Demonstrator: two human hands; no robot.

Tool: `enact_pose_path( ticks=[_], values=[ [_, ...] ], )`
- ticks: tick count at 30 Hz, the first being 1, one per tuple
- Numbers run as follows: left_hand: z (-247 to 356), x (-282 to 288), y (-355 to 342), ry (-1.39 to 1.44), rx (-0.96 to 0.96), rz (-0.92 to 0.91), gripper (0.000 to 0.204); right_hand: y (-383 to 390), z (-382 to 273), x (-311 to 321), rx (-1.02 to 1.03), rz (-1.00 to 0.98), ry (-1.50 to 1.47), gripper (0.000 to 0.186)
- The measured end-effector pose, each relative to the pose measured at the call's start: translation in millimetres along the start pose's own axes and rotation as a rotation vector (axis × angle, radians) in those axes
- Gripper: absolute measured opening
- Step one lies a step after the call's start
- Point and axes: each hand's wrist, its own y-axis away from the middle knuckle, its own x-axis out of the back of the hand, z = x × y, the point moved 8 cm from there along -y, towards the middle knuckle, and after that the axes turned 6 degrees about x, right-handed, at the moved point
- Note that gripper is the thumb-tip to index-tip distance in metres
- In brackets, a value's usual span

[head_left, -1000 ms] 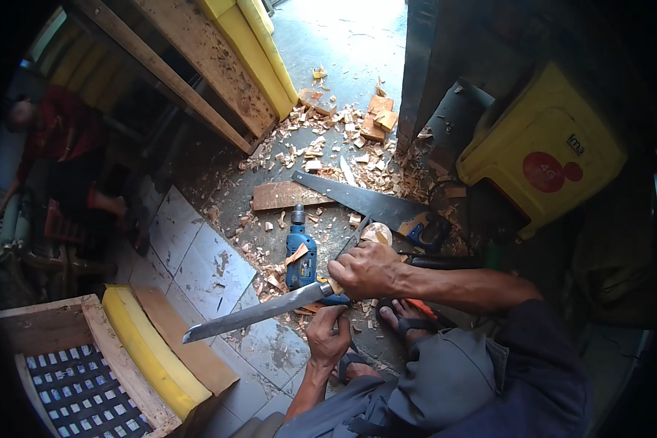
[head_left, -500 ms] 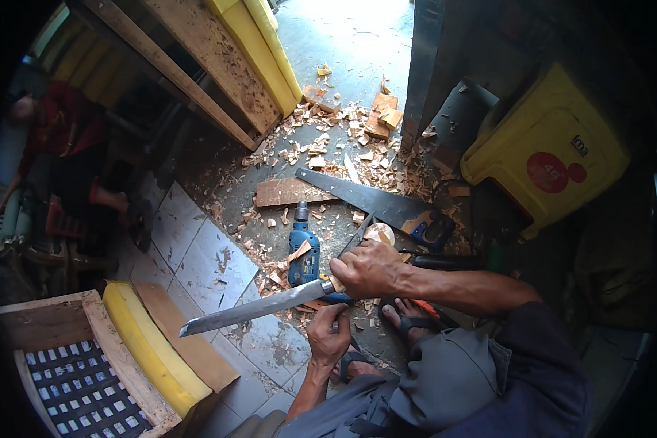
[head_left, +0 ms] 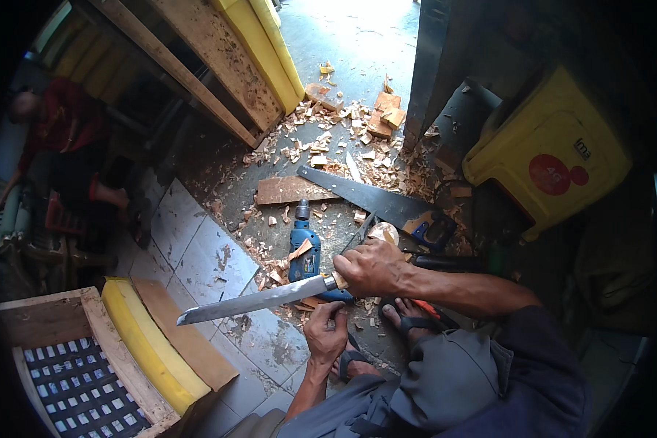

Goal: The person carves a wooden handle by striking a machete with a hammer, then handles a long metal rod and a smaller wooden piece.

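My right hand (head_left: 374, 269) is closed round the wooden handle of a machete, whose rounded pale butt shows past the fist. Its long grey blade (head_left: 252, 301) points left across the picture, above the floor. Just below the blade's base, my left hand (head_left: 325, 332) is curled with thumb and fingers together; whether anything is pinched in it is hidden. A blue power drill (head_left: 304, 248) lies behind the blade, a wood chip resting on it. Beyond my right fist a handsaw (head_left: 369, 196) lies partly over a flat wooden board (head_left: 288, 191).
Wood chips (head_left: 343, 124) litter the floor toward the bright doorway. A yellow plastic stool (head_left: 551, 157) lies tipped at right. On the left are a wooden frame with woven black straps (head_left: 87, 379) and yellow padding (head_left: 150, 347). Another person (head_left: 66, 139) bends at far left.
The machete's tip has moved slightly left and up, with the right hand turning very little. My left hand stays nearly in place below the blade.
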Motion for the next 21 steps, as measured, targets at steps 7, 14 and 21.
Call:
enact_pose_path(
  ticks=[7,14,21],
  values=[
    [-11.3,11.5,-7.8,0.632,0.248,0.059,0.018,4.3,3.6,-0.8,-0.011,0.055,-0.006,0.014],
    [-19.0,76.0,-58.3,0.386,0.307,0.467,0.047,13.6,-6.8,-17.9,-0.167,-0.005,-0.059,0.018],
    [15.5,118.8,-79.4,-0.142,0.305,0.782,0.067,4.9,-21.6,-0.8,-0.2,0.12,-0.142,0.013]
  ],
)
